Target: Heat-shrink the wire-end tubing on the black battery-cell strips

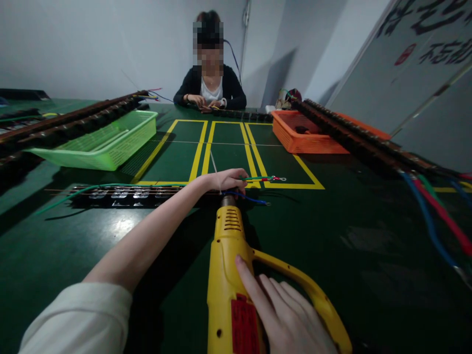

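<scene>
A yellow heat gun [225, 255] points away from me over the table, its nozzle close to my left hand. My right hand [285, 314] grips it, with the index finger laid along its body. My left hand [230, 179] reaches across and closes around wires at the end of a long black strip [121, 196]. Out of that grip stick a green wire [258, 178] and a blue wire [254, 200], tipped with metal ring terminals. A thin white tie [215, 164] stands up beside the hand. The fingertips are partly hidden.
Opposite me sits a person [210, 83], hands on a dark strip. A green basket [136, 135] is at left, an orange basket [291, 142] at right, with long strip assemblies [332, 123] lying across them. Thick coloured wires [427, 211] hang at right. Yellow tape [295, 186] marks the green table.
</scene>
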The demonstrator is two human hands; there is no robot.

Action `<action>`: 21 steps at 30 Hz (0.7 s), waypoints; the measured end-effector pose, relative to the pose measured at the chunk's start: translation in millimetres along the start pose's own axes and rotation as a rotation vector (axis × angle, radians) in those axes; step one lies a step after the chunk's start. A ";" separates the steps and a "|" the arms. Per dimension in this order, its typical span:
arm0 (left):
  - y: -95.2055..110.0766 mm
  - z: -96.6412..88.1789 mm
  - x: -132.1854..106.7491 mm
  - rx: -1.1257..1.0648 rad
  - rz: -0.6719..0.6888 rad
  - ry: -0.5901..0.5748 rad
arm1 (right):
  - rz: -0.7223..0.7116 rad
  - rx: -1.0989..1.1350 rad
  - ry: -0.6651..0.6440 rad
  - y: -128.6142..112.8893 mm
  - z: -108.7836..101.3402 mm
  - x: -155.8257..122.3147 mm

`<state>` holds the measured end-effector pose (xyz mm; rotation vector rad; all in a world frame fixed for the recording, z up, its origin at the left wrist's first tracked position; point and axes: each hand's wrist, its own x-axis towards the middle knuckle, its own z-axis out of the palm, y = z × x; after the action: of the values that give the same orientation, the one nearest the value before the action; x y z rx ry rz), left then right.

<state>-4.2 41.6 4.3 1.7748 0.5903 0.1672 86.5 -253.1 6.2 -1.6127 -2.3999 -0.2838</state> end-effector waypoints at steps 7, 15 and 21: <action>-5.9 -1.8 0.6 -0.022 0.022 0.014 | 0.027 -0.003 -0.014 -0.5 1.4 -9.1; -11.9 -7.6 7.5 -0.096 0.059 -0.006 | 0.090 -0.035 0.041 24.9 -2.6 -33.1; -18.0 -9.8 12.5 -0.190 0.026 -0.053 | 0.106 -0.058 0.056 31.5 -6.3 -37.1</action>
<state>-2.9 59.1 -12.0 1.5981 0.4968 0.1876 129.7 -275.8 2.0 -1.7262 -2.2758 -0.3773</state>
